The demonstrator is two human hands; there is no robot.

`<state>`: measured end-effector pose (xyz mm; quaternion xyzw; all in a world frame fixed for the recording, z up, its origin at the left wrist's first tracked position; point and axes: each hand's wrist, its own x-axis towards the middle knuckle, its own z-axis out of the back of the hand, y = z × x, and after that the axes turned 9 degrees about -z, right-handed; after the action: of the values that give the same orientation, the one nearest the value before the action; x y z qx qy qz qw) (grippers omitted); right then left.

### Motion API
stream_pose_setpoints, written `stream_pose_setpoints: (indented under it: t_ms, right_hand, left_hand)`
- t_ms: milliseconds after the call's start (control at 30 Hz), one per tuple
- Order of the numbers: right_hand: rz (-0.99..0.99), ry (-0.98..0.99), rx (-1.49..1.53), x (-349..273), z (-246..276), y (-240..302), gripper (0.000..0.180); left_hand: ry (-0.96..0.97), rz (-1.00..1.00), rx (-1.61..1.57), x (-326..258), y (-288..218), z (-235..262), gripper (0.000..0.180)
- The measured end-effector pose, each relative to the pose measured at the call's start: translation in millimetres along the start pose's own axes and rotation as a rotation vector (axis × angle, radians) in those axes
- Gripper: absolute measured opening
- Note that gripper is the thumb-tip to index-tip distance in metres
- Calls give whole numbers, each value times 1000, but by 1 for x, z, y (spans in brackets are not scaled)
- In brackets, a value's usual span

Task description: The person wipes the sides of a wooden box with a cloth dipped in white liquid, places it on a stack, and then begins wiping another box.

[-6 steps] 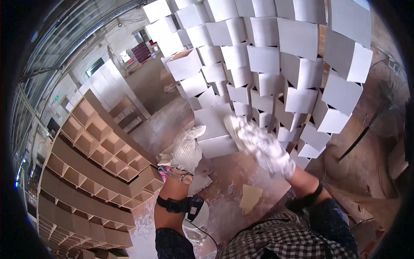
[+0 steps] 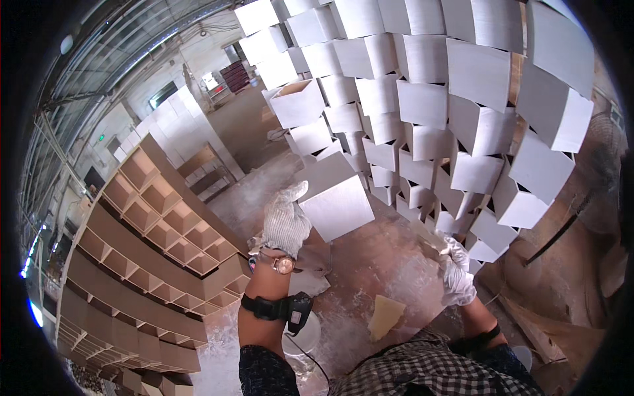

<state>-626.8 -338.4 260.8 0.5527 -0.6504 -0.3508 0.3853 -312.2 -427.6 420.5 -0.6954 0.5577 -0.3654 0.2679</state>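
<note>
I am gripping a white box (image 2: 337, 201) with my gloved left hand (image 2: 285, 223), fingers curled on its near corner, at twelve o'clock from my chest. My right hand (image 2: 456, 276) is closing around a small scraper-like piece (too blurred to name). I should be keeping the box square; the stacked white boxes (image 2: 436, 99) are crowding at one o'clock, the brown cubby shelves (image 2: 152, 231) at nine.

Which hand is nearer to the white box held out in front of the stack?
Left. The left hand is against the near-left edge of the white box, apparently holding it. The right hand is lower right, apart from it, by the stack's bottom boxes.
</note>
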Motion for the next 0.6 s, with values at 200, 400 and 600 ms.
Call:
stream_pose_setpoints:
  t_ms: [200,400,600]
  right_hand:
    - [100,136,-1190,15,55,-47,31]
    - [-49,413,-1385,22,73,-69,29]
    - [308,243,-1062,71,15,-26,33]
  left_hand:
    - [-6,31,62,46,-24,-36,14]
    - [36,-668,936,108,-51,-11,12]
    - [-256,-208,191,89,-51,-103,12]
